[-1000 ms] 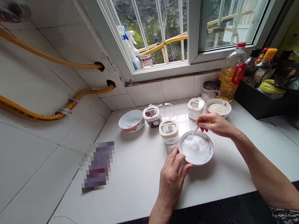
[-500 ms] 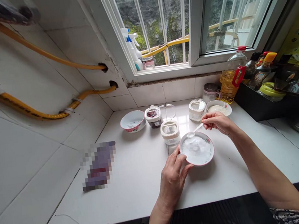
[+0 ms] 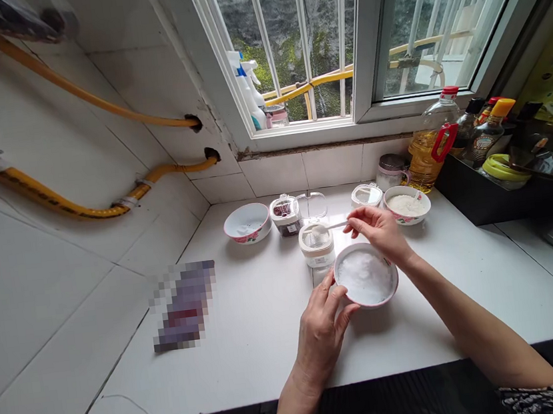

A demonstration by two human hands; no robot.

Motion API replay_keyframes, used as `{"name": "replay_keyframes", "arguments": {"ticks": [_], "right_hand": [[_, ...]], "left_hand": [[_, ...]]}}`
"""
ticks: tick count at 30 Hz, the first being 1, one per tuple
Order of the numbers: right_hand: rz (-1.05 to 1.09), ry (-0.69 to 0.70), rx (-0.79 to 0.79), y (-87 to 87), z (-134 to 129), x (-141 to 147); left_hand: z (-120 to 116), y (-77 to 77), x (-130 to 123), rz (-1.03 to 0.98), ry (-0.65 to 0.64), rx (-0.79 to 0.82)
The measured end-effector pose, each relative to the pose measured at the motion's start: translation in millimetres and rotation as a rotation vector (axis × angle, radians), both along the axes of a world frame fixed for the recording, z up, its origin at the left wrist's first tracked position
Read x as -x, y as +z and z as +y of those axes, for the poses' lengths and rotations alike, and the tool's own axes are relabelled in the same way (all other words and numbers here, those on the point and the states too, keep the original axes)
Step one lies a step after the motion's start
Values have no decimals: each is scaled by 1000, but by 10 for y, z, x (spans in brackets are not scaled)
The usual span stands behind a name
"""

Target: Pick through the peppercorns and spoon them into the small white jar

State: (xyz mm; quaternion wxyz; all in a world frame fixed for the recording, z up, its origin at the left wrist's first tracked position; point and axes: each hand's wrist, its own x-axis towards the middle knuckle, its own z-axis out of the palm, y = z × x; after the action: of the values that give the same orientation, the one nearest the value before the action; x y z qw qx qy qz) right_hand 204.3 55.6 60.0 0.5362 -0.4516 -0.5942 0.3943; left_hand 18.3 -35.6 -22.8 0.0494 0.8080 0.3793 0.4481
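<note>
My left hand (image 3: pixel 320 329) grips the near left rim of a bowl (image 3: pixel 374 304), which stands on the white counter. White granules (image 3: pixel 365 273) heap in that bowl; their kind I cannot make out. Pinched in my right hand (image 3: pixel 379 231) is a small white spoon (image 3: pixel 338 225), held level over the opening of a clear jar (image 3: pixel 318 255) with a cream rim. This jar stands just behind the bowl, to its left. The spoon's tip is hard to make out against the jar, so I cannot tell what it carries.
Behind stand a floral bowl (image 3: pixel 247 226), a jar of dark red contents (image 3: pixel 286 218), another clear jar (image 3: pixel 366 194) and a bowl of pale grains (image 3: pixel 408 207). An oil bottle (image 3: pixel 431 144) and a black box (image 3: pixel 472 200) are at right. A blurred purple packet (image 3: pixel 185 305) lies left.
My right hand has moved left and away from me, carrying the spoon from over the bowl's back edge to over the clear jar. My left hand keeps hold of the bowl.
</note>
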Motion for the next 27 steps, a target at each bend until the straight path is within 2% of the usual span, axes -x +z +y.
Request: {"name": "replay_keyframes", "arguments": {"ticks": [4,7,13,16,19,23,27], "right_hand": [[-446,31,-335,-34,-93,50],[-549,23,-441,19,-133,-8],[-335,-82,-240,290,-223,-367],[-355,-86,-165,381,-263,-536],[-454,-93,-157,400,-282,-579],[-549,-30,-101,354,-280,-494],[-518,2,-32,306,-243,-452]], "left_hand": [[-6,14,-5,-2,-3,7],[-7,26,-9,2,3,-1],[-6,23,-9,-6,1,-3],[-6,22,-6,-6,0,3],[-6,25,1,3,6,-3],[-6,33,9,12,-9,5],[-10,43,5,6,-11,5]]}}
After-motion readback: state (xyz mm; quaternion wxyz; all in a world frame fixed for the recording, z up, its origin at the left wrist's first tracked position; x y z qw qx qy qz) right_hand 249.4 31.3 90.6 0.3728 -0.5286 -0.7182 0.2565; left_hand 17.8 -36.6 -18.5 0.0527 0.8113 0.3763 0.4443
